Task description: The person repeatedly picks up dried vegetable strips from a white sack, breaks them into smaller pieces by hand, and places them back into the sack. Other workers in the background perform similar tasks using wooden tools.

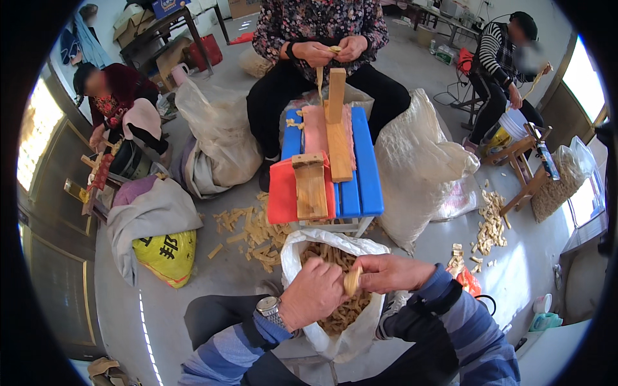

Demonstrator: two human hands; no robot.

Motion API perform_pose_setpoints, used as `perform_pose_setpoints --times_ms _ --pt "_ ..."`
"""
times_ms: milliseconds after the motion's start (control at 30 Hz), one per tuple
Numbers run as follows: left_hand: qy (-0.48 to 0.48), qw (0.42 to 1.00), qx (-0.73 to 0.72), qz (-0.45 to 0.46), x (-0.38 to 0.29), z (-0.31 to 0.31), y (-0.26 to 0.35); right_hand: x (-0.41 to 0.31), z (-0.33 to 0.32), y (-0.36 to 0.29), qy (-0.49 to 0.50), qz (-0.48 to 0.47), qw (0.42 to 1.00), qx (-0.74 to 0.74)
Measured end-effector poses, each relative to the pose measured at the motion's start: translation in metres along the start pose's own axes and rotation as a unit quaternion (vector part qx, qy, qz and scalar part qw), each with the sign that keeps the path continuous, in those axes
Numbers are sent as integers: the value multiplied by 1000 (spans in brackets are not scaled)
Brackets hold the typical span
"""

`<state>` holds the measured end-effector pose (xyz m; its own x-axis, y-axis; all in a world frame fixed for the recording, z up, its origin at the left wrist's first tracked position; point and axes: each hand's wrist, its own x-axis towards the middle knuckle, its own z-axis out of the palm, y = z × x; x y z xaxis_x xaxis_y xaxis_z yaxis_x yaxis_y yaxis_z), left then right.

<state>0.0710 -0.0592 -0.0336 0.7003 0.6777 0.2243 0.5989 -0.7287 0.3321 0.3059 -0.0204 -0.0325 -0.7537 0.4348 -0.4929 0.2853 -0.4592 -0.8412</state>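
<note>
A pale yellow strip wound into a small coil (353, 281) is held between my hands. My right hand (393, 273) pinches its right side with thumb and fingers. From the left, my left hand (314, 292) grips the coil with curled fingers; its thumb is hidden. Directly below is an open white woven sack (333, 236), holding many short yellowish folded pieces (344, 316). Beyond the sack, a blue plastic stool (369, 193) carries a wooden block (310, 190) on red cloth (280, 193). Behind it, an L-shaped wooden stand (340, 154) with an upright post rests on pink cloth (315, 128).
Across the stool, a person's hands (330, 50) hold a small yellow piece. Two more people sit at far left and far right. Stuffed sacks (415, 159) flank the stool. Loose pieces (256, 231) litter the floor on the left, with another pile (492, 224) at right.
</note>
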Motion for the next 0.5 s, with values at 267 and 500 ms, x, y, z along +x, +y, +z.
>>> perform_pose_setpoints --times_ms 267,500 --pt "-105 978 -177 -47 -16 -20 -20 -29 -29 -4 25 -5 1000 -14" --pt "-299 885 -300 -194 -17 -30 -32 -27 -26 -3 103 -54 987 -112"
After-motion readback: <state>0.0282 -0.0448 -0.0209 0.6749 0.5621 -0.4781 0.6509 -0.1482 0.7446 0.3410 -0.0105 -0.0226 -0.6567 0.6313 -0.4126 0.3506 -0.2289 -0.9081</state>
